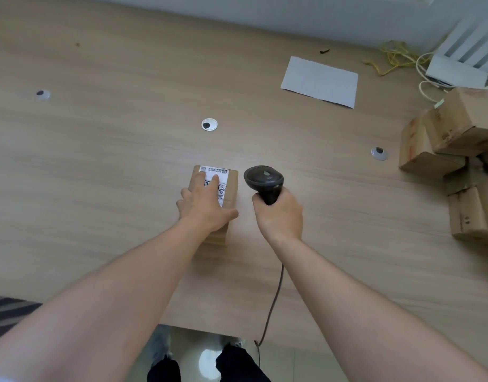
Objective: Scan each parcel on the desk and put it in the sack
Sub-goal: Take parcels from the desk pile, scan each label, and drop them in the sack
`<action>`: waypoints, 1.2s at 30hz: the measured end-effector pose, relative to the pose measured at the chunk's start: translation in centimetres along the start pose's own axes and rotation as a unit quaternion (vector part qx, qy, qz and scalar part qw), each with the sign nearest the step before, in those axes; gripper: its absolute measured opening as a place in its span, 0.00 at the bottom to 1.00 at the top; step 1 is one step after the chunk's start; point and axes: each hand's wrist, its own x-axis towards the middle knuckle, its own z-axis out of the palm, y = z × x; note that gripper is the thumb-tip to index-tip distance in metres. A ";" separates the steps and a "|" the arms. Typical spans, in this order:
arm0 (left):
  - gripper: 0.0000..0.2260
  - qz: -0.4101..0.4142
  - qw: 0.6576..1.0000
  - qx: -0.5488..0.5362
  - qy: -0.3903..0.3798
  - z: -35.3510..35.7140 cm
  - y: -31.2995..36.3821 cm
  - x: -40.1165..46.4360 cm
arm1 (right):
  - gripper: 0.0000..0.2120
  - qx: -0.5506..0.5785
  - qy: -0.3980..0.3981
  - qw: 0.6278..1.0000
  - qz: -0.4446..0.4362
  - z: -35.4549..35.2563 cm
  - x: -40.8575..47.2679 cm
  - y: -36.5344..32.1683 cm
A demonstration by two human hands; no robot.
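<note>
A small brown cardboard parcel (229, 188) with a white shipping label stands on the wooden desk (99, 175) near its front middle. My left hand (205, 201) lies on top of the parcel, fingers straight across the label and thumb against its right side. Just to the right, my right hand (278, 213) grips the handle of a black barcode scanner (263, 179), whose head is level with the parcel's far end. The scanner's cable (273, 299) runs down over the desk's front edge. No sack is in view.
Several brown cardboard boxes (457, 150) are piled at the desk's right edge. A white sheet of paper (320, 81) lies at the back right, with yellow and white cables (394, 57) beyond it. Round cable grommets (209, 124) dot the desk.
</note>
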 end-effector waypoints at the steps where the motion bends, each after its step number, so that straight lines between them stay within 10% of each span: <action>1: 0.42 -0.001 1.000 -0.005 0.004 -0.5 -0.4 -0.5 | 0.07 0.002 -0.004 1.000 -0.005 -0.1 -0.3 -0.4; 36: 0.45 -0.154 0.955 -0.092 0.234 -18.8 -39.3 -31.5 | 0.11 -0.018 -0.136 0.935 -0.328 15.3 -41.2 -20.1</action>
